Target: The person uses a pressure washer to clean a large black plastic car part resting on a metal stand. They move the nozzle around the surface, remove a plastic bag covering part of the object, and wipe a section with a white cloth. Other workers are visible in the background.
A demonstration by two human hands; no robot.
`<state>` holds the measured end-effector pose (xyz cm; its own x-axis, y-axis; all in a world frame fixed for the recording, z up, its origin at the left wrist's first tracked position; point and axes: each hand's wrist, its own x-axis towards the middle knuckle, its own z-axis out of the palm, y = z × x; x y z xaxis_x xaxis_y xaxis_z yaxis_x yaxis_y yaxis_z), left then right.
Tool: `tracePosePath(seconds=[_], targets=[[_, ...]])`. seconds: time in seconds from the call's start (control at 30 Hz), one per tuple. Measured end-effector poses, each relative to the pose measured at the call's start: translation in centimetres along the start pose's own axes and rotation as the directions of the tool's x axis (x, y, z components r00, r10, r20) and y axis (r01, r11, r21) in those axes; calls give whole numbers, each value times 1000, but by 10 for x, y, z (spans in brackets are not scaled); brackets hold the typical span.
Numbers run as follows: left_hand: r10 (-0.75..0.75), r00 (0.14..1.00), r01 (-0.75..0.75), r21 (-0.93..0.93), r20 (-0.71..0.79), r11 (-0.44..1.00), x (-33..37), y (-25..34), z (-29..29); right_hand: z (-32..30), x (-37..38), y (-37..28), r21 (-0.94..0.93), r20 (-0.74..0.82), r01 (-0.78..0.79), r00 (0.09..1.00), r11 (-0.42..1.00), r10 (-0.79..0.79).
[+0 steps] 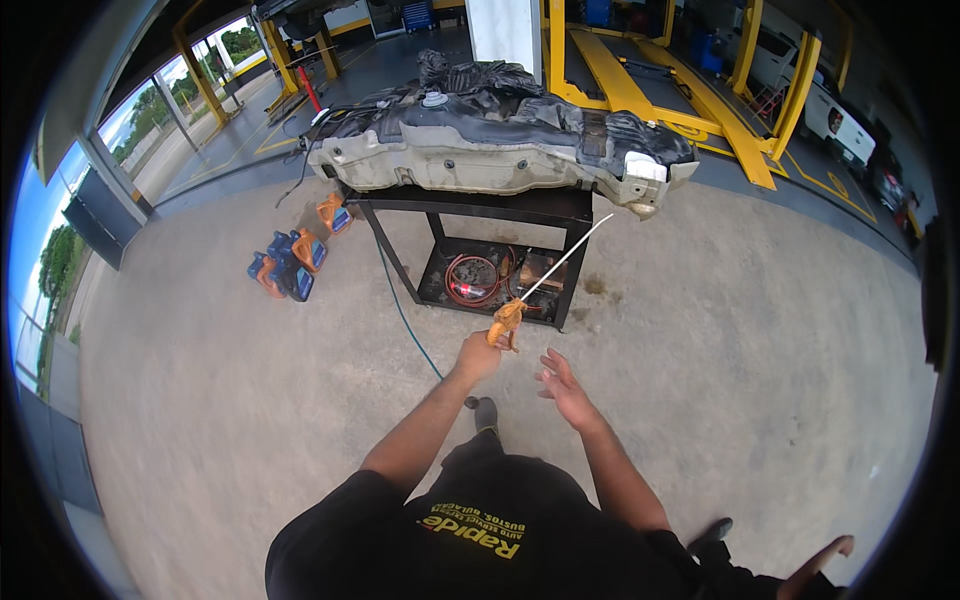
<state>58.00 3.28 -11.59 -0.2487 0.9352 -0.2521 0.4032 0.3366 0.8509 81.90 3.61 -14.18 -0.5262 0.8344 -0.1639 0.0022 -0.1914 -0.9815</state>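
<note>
My left hand is wrapped round an orange-handled tool, its exact kind unclear. From the tool a long, thin white rod slants up and to the right, passing in front of the black metal cart. Beside it on the right, my right hand hangs in the air with fingers apart and nothing in them. A long beige and black moulded vehicle part lies across the cart's top, beyond both hands. Its dark upper surface looks crumpled and shiny.
The cart's lower shelf carries a coiled reddish hose, a bottle and a box. A teal hose trails down past my left forearm. Several oil jugs stand left. Yellow lifts rise behind. Another person's hand shows lower right.
</note>
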Motion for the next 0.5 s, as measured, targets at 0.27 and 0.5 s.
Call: tracePosePath(seconds=[0.27,0.5], targets=[[382,911,-412,375,155,831,-13,38,55,34,64,-38,19,-291,12,957,1000,-6],[573,819,-574,79,43,815,-44,103,5,33,102,-127,385,-485,172,874,907,40]])
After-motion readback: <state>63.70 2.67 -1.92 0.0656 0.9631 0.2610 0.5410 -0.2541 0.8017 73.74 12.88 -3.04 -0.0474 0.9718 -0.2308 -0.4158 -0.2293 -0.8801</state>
